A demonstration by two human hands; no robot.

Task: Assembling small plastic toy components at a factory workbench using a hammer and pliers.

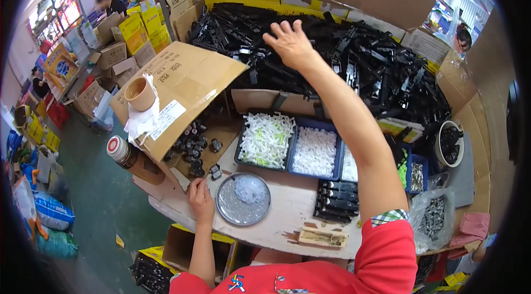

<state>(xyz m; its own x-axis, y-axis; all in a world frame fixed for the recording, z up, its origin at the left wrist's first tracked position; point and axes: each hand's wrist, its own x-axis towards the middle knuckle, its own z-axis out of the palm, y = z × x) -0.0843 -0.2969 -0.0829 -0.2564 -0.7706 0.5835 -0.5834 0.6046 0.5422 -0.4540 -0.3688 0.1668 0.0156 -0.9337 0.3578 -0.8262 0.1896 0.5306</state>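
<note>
My right hand (291, 45) reaches far over a large heap of long black plastic parts (387, 73), its fingers spread and nothing visible in them. Lower left, my left hand (200, 200) lies at the table's edge with its fingers loosely bent. No object shows in it. Just beyond its fingertips is a small silver-and-black part (215, 171). Beside this hand stands a round metal dish (229, 205) containing a pale translucent mass (250, 190). Several black slim assemblies (336, 203) lie side by side under my right arm.
Blue trays hold white strip-like pieces (267, 139) and small white pieces (314, 151). A cardboard flap (182, 75) carries a brown cup (140, 94); a thermos (133, 158) leans below it. At right are a white bucket (451, 144) and a plastic bag of metal parts (434, 216).
</note>
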